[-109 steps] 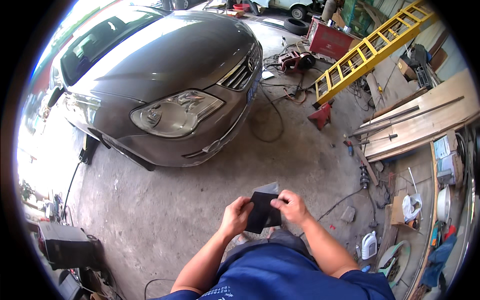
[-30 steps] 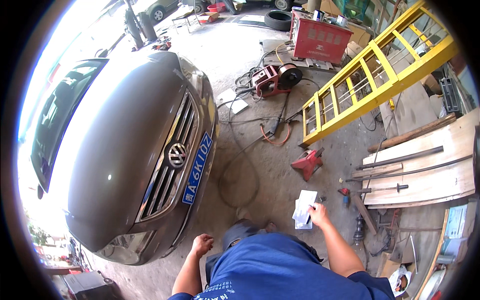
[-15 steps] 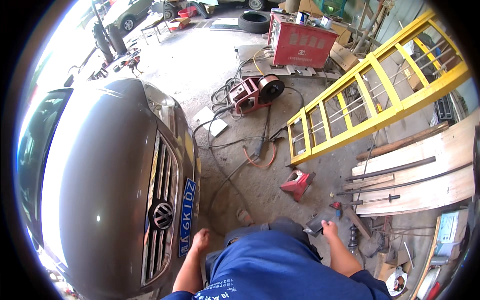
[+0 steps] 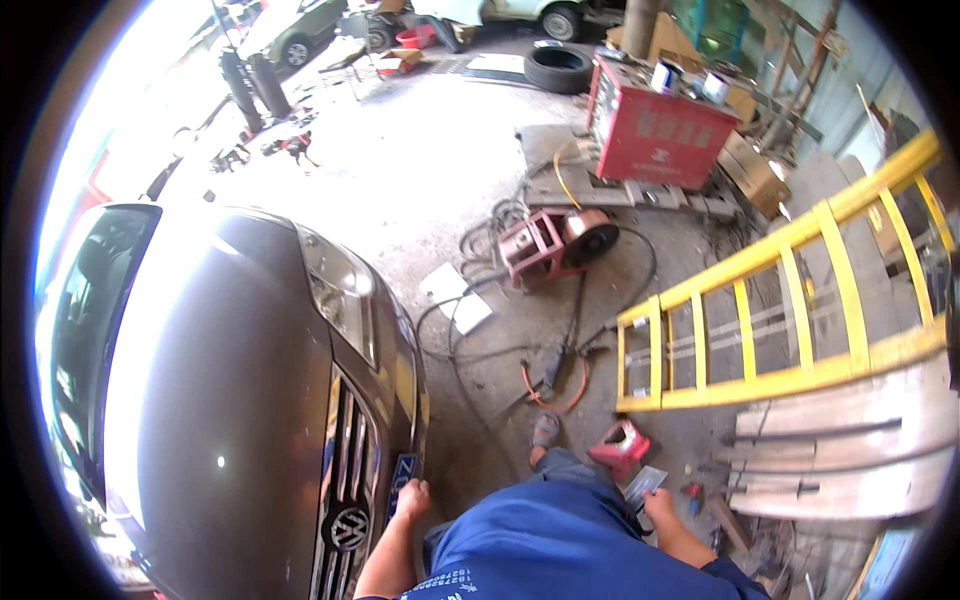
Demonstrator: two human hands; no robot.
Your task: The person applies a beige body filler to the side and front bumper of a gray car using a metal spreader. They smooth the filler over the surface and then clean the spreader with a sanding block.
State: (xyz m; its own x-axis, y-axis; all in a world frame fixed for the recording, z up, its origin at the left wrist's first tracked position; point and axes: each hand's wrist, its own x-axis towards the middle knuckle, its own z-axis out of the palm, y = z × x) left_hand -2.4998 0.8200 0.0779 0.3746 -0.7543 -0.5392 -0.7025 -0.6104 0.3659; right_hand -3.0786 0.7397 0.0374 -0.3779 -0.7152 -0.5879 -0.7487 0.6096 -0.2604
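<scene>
My left hand (image 4: 414,498) is closed, beside the blue number plate (image 4: 401,480) on the front of a grey-brown car (image 4: 220,380). Whether it touches the plate, or has anything in its fingers, I cannot make out. My right hand (image 4: 657,506) is closed on the near end of a flat grey rectangular plate (image 4: 645,484), held low beside my right thigh. A red jack stand (image 4: 622,446) sits on the floor just past that plate. My sandalled foot (image 4: 545,430) shows ahead of my body.
A yellow ladder (image 4: 740,297) leans across the right side. Black cables and an orange hose (image 4: 574,404) lie around a red wire feeder (image 4: 545,247). Farther off stand a red welding machine (image 4: 665,125) and a tyre (image 4: 558,68). Boards (image 4: 840,480) lie at right.
My view has shifted, so the car, ladder and machines sit lower in it. One foot has come forward. The grey plate has tilted in my right hand and looks lighter.
</scene>
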